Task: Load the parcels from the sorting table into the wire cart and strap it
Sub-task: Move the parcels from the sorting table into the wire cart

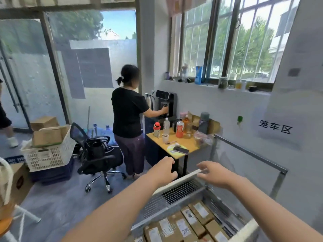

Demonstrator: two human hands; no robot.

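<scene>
White band [176, 182] atop the wire cart [181, 191] at lower centre runs lower left to upper right – right hand [215, 174] nearer, spread fingers [203, 165] at its upper end, left hand [165, 172] curled above, grip unclear – parcels [185, 224] packed below.

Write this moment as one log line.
parcels: in wire cart | right hand: at white strap | left hand: near cart edge, grip unclear

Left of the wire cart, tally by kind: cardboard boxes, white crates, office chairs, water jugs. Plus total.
Brown cardboard boxes: 3
White lattice plastic crate: 1
Black wheeled office chair: 1
Blue water jugs: 2
Total: 7
</scene>
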